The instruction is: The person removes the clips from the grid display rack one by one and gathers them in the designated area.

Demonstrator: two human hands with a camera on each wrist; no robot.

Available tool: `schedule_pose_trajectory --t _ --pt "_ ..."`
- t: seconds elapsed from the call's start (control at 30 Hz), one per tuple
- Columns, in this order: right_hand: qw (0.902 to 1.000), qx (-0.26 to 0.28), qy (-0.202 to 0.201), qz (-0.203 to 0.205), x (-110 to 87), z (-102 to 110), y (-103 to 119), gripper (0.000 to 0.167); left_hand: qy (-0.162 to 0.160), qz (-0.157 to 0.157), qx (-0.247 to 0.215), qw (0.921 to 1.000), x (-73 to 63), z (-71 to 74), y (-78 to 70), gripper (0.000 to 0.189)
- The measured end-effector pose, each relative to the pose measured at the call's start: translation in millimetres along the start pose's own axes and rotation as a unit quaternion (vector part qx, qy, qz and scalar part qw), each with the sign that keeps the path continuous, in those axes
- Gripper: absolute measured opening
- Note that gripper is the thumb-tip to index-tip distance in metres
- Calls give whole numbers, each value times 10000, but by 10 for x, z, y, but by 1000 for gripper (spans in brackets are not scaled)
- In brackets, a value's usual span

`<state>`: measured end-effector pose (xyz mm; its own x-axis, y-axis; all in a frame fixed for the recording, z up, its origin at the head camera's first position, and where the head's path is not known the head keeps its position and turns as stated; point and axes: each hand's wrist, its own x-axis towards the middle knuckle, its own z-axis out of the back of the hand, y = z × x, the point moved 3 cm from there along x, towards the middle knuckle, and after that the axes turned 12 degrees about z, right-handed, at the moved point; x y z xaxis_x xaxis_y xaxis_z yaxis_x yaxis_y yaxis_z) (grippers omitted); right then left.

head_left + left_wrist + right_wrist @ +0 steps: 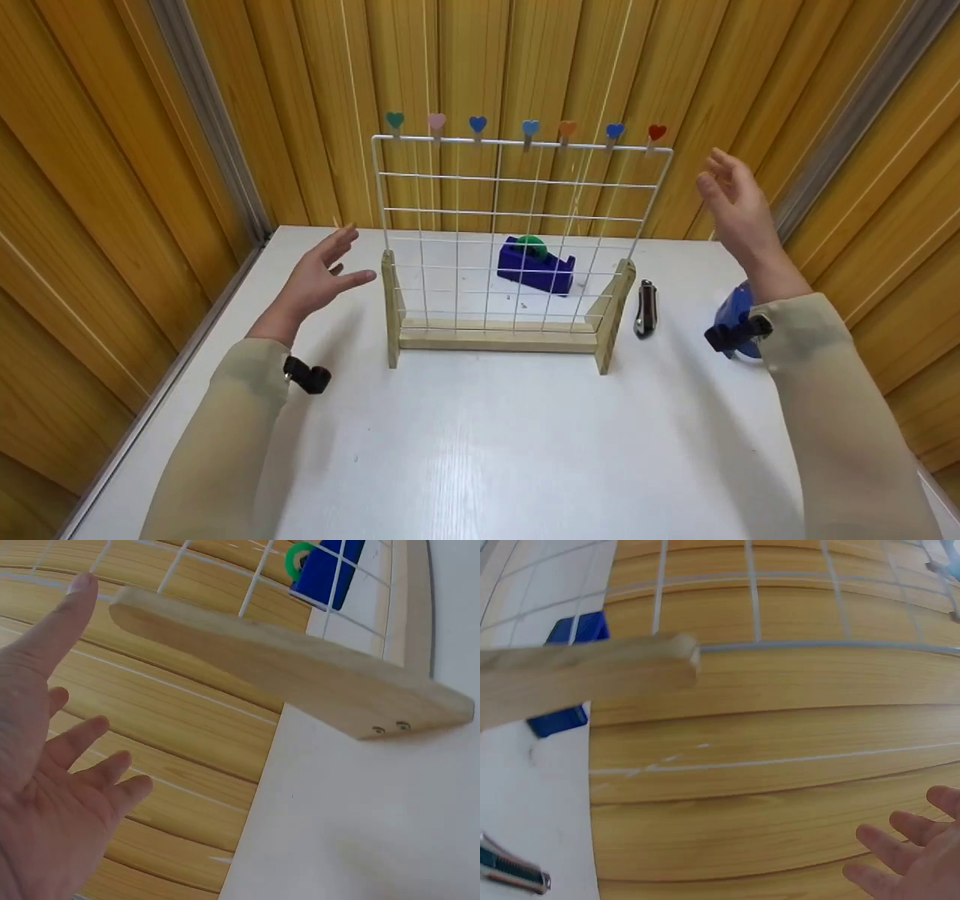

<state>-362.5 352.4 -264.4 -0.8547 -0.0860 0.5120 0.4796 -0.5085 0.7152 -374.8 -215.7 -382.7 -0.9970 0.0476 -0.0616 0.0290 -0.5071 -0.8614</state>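
Observation:
A white wire grid rack [495, 180] stands in a wooden base [495, 341] in the middle of the table. Along its top wire sit several small heart clips, from a green one [395, 120] at the left to a red one [658, 133] at the right. My left hand [315, 277] hovers beside the left wooden upright [300, 660], thumb apart from the fingers, holding nothing. Raised to the right of the grid's upper corner, my right hand [739, 206] is bare of any object, its fingers loosely bent. Neither hand touches the rack.
Behind the grid stands a dark blue tape dispenser [532, 270] with a green roll. A utility knife [646, 309] lies right of the base. Under the right wrist is a blue object [731, 307], partly hidden. Wood-patterned walls [465, 67] enclose the white table [420, 450].

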Motion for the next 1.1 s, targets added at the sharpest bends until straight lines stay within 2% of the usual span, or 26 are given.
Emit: schedule_pose_trajectory --t 0.1,0.2,0.33,0.57,0.67,0.83,1.1 --pt "9953 922 -280 112 85 -29 169 63 200 -148 -600 9979 25 -81 -36 87" --pt "9811 1870 -395 314 153 -69 326 53 416 -193 -963 9943 49 -154 -41 79" --pt "9675 2439 -363 560 226 -133 492 43 657 -86 -1278 9896 72 -224 -14 75" --pt "9502 3003 -266 792 349 -229 665 39 776 -118 -1483 9858 116 -285 -16 67" --pt "9465 3108 -256 830 379 -251 691 36 760 -116 -1493 9858 125 -299 -20 62" --pt "9420 3245 -238 822 417 -286 686 30 657 9 -1449 9873 131 -304 -4 55" --pt "9416 3268 -311 746 456 -276 653 20 578 -28 -1410 9883 151 -316 -5 49"
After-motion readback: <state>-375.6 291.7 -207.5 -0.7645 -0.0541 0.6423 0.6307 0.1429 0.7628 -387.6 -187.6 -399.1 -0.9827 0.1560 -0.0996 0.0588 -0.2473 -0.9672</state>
